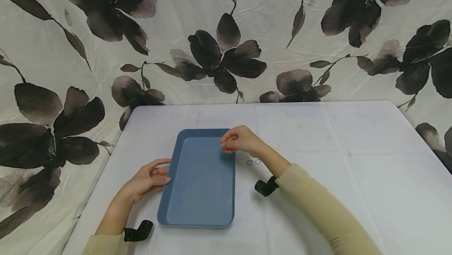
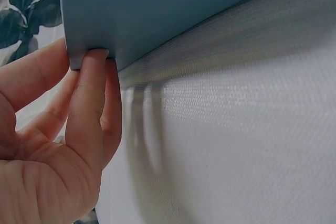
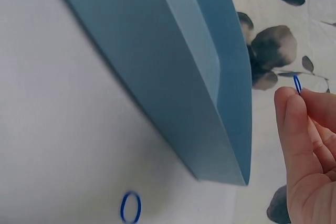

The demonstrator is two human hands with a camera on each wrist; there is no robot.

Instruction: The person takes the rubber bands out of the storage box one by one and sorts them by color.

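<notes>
My right hand [image 1: 241,140] is over the far right part of a blue rectangular tray [image 1: 197,180]. In the right wrist view, its thumb and fingertip pinch a thin blue rubber band [image 3: 297,84], held upright and apart from the tray wall. My left hand [image 1: 150,178] is at the left side of the tray. Seen from the left wrist, its fingertips [image 2: 97,53] touch the tray's outer wall [image 2: 157,14], with the fingers fairly straight. The tray lies flat on the white table, and its floor shows no objects.
To the right of the tray, small dark loops [image 1: 250,162] lie on the white table [image 1: 335,192], with a pale yellow loop [image 1: 279,147] farther back. A blue loop [image 3: 130,207] shows near the tray in the right wrist view. Flower-patterned cloth [image 1: 212,4] hangs behind.
</notes>
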